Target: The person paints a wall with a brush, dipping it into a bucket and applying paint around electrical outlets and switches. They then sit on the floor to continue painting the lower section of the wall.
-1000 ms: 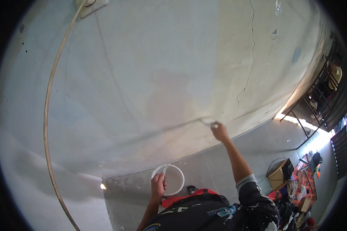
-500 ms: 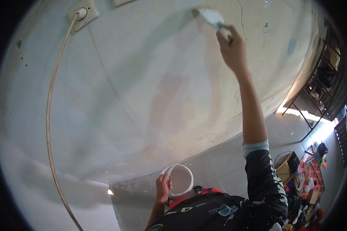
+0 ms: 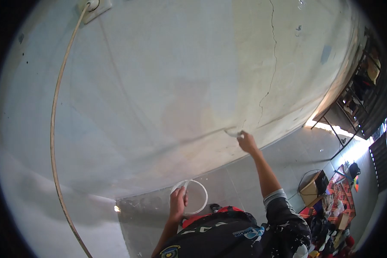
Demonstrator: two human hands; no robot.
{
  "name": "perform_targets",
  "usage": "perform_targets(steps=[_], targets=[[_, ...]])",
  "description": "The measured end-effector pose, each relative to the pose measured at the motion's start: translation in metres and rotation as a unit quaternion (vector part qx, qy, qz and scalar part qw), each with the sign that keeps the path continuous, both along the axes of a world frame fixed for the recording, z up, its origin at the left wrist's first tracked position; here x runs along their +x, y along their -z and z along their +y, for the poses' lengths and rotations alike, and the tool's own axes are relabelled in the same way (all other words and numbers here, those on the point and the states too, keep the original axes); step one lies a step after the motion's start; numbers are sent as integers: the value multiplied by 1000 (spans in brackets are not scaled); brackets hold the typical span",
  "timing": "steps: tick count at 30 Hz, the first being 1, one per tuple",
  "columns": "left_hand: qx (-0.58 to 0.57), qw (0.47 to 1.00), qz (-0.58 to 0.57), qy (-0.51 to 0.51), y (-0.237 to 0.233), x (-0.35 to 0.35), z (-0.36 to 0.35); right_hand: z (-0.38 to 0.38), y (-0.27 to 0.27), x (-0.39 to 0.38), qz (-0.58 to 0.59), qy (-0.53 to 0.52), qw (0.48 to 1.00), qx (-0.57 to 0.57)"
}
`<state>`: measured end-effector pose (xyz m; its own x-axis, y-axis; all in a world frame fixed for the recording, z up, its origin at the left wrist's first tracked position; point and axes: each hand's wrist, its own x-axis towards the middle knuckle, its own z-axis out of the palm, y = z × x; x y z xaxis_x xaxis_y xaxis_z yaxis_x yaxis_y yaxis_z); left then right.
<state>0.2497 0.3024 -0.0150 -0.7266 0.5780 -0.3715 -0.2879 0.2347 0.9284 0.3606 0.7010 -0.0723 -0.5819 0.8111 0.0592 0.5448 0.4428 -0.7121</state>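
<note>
My right hand [image 3: 247,142] is closed around the handle of a paintbrush [image 3: 233,133], arm stretched forward. The brush's bristle end is at the low part of the pale wall [image 3: 146,81], near its yellowish area; whether it is pressed on the surface is hard to tell. Down near the floor, my left hand [image 3: 179,203] grips the near-left side of the rim of a round white bucket [image 3: 207,198]. What is inside the bucket cannot be made out clearly.
A cable [image 3: 53,129] hangs from a wall socket [image 3: 98,9] on the left. A long crack [image 3: 274,51] runs down the wall. To the right, on the tiled floor [image 3: 284,159], are a cardboard box [image 3: 310,191], a red patterned mat [image 3: 343,189], clutter and a metal rack [image 3: 352,96].
My right hand has swept the paintbrush from high on the wall down to its lower part. The left hand still holds the bucket, and the view has tilted slightly.
</note>
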Motion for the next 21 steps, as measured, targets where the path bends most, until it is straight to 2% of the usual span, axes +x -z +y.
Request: perform_targets(steps=[1, 2, 4, 5, 8, 10, 12, 14, 16, 17, 19, 21], targets=[[-4, 1000, 5, 4, 0, -1, -1, 5, -29, -3, 20, 1, 1000, 2], [2, 1000, -3, 1, -1, 0, -2, 16, -53, -12, 102, 11, 994, 46], [5, 1000, -5, 3, -3, -1, -2, 14, -160, -16, 126, 8, 991, 50], [13, 1000, -5, -6, -4, 0, -3, 32, -174, -23, 167, 30, 972, 164], [24, 1000, -6, -9, -8, 1, -5, 24, -288, -13, 190, 35, 960, 205], [31, 999, -10, -2, -11, 4, -5, 24, -332, -15, 276, 34, 926, 254], [22, 1000, -13, 2, -16, 6, -2, 8, -382, -18, 352, 47, 898, 259], [27, 1000, 1, 8, -11, 6, -2, -28, -427, -15, 384, 60, 894, 224], [34, 999, 16, 11, -9, 5, -2, -26, -428, -19, 415, 71, 887, 188], [34, 999, 4, 9, -8, 4, -2, -4, -408, -32, 396, 65, 882, 246], [37, 999, -13, -1, -6, 7, -2, 28, -339, -62, 379, 53, 865, 323], [36, 997, -69, -19, -8, 11, -4, 24, -236, -80, 298, 50, 911, 280]])
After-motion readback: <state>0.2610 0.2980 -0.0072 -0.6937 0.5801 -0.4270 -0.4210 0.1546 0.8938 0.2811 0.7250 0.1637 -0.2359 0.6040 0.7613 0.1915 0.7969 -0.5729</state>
